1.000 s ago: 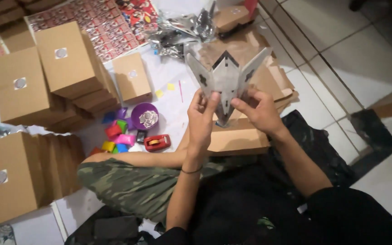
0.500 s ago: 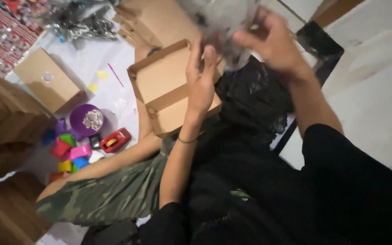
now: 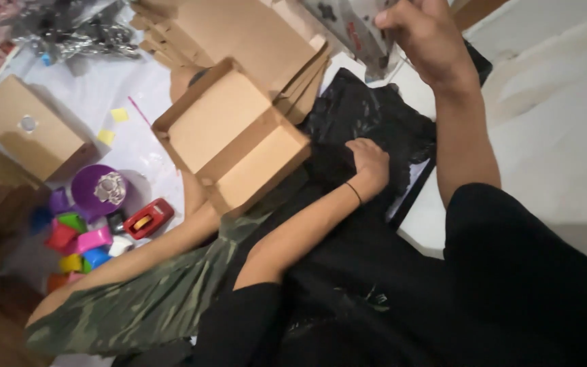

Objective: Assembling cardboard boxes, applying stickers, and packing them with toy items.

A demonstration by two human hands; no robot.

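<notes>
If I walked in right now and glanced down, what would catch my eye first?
Probably the open cardboard box in the middle, resting across the person's lap. Just right of it the left hand presses on black fabric, while the right hand is raised at the top, holding a clear plastic package. Lower left, bright little colourful pieces cluster near a red tape dispenser.

Red tape dispenser (image 3: pixel 147 217) beside purple ribbon spool (image 3: pixel 100 190).
</notes>
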